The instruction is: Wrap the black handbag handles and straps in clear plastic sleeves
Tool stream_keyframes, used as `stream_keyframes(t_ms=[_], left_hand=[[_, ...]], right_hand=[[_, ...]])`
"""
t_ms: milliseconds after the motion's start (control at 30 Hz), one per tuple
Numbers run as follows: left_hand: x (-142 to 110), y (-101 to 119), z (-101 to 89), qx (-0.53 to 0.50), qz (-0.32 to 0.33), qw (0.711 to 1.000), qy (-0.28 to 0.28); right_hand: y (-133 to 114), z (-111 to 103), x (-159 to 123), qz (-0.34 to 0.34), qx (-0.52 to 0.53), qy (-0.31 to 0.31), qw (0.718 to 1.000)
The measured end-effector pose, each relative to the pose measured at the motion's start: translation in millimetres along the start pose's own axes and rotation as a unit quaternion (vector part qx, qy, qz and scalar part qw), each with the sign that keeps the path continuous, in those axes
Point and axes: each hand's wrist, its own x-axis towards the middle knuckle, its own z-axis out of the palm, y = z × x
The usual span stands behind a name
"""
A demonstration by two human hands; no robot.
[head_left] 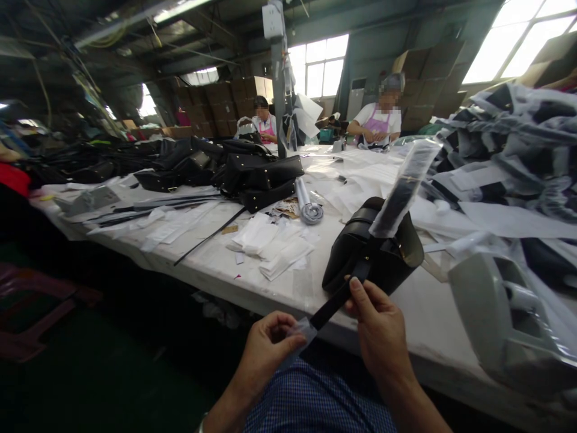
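Observation:
A black handbag (345, 252) rests tilted at the table's near edge, its opening facing right. From it a black strap (332, 308) runs down toward me. My right hand (381, 325) pinches this strap between thumb and fingers, close to the bag. At the strap's lower end, my left hand (273, 343) is closed on a clear plastic sleeve (303, 332) that covers the tip. Another strap part, wrapped in a clear plastic sleeve (406, 186), sticks up from the bag's far side.
A grey tape dispenser (491, 319) stands at the right edge. White paper pieces (270, 243) and a plastic roll (309, 204) lie left of the bag. Black bags (256, 174) are piled farther left, wrapped ones (509, 138) at right. Two people (376, 117) work across the table.

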Motion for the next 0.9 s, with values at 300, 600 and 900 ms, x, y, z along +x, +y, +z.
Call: stream_keyframes(t_ms=[300, 600, 900], left_hand=[[-0.8, -0.4, -2.8, -0.006, 0.006, 1.000, -0.001], [-0.4, -1.3, 2.9, -0.014, 0.028, 0.999, 0.013], [0.3, 7.1, 10.1, -0.063, 0.004, 0.998, -0.010]], right_hand=[[2.0, 3.3, -2.3, -0.004, -0.049, -0.004, 0.999], [-4.1, 2.6, -4.7, -0.014, -0.096, -0.006, 0.995], [-9.5, -0.1, -7.3, -0.013, -0.143, -0.011, 0.990]])
